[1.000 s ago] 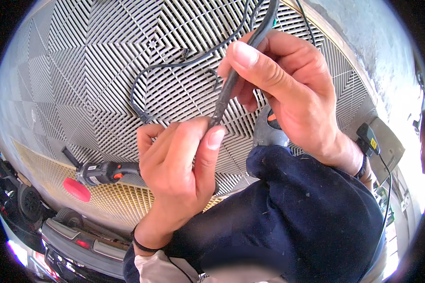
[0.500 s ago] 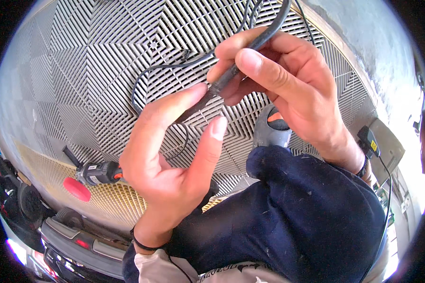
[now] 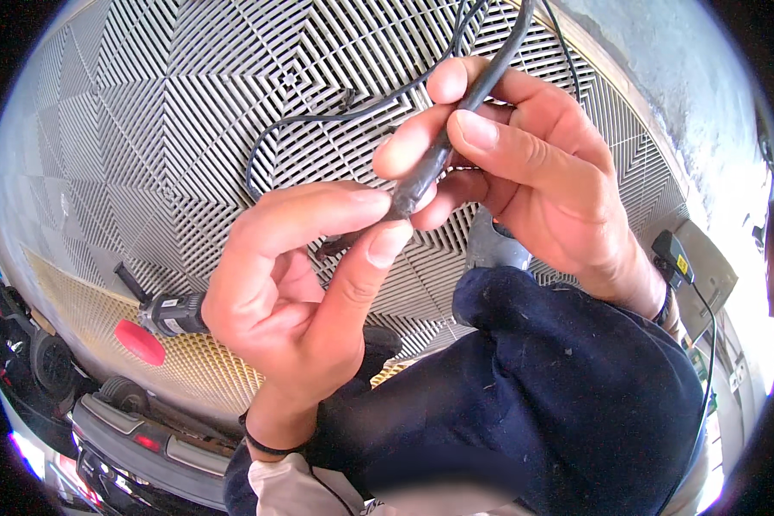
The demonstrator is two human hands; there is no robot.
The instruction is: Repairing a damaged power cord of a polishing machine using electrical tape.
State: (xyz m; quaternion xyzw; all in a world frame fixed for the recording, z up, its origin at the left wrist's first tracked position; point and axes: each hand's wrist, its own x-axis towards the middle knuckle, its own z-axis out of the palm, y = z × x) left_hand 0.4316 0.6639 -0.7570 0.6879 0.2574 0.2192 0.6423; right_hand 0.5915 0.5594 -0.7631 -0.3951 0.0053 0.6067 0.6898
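A thick black cable (image 3: 488, 82) runs down from the top edge between my hands. Its lower stretch looks wrapped in shiny black tape, with a worn, pale spot near my left fingertips. Thumb and fingers of my right hand (image 3: 542, 163) grip the cable from the right. Below and to the left, my left hand (image 3: 297, 275) pinches the wrapped part between thumb and index finger. A dark end of the cable shows past that pinch, partly hidden by the left fingers.
A polisher (image 3: 176, 314) with a red pad (image 3: 139, 343) lies on the grey slatted floor (image 3: 189, 129) at left. A thinner black cord (image 3: 310, 119) curves behind my hands. A car (image 3: 146, 447) stands at lower left. My shoe (image 3: 494, 245) and dark trousers are below.
My left thumb and index finger have closed onto the wrapped part of the cable. The right hand has turned slightly, and the cable hangs a little steeper.
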